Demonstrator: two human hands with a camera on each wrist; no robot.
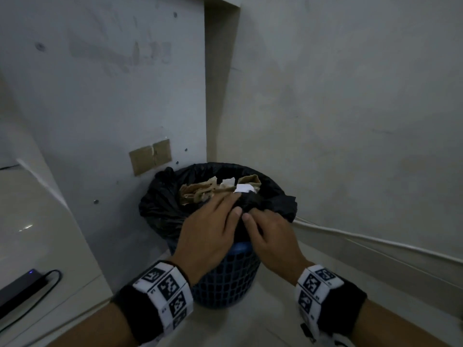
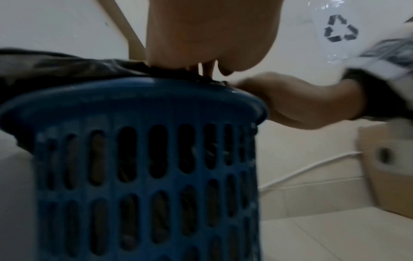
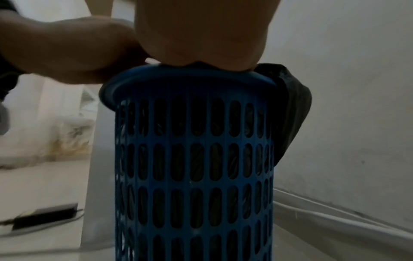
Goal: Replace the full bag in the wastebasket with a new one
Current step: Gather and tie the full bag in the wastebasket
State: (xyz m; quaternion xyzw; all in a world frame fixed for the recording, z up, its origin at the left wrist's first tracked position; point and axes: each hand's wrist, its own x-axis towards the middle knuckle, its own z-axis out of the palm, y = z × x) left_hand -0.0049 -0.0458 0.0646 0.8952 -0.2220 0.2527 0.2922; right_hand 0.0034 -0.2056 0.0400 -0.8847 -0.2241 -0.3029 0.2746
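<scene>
A blue slotted wastebasket (image 1: 225, 279) (image 2: 145, 159) (image 3: 194, 159) stands on the floor in a wall corner. It is lined with a black bag (image 1: 162, 204) (image 2: 55, 68) (image 3: 292, 106) folded over its rim. Crumpled brown and white paper (image 1: 213, 189) fills the bag to the top. Both hands meet at the near rim, where the bag's edge is lifted off and bunched. My left hand (image 1: 236, 203) (image 2: 208, 70) pinches that bunch between thumb and fingers. My right hand (image 1: 253, 217) (image 3: 201, 60) grips the bag edge beside it, its fingers hidden under the plastic.
Walls close in behind and to the right of the basket. A white cable (image 1: 375, 244) runs along the skirting. A black power adapter (image 1: 22, 289) lies on the floor at left. A cardboard box (image 2: 391, 167) and a clear bag with a recycling symbol (image 2: 339, 28) are at right.
</scene>
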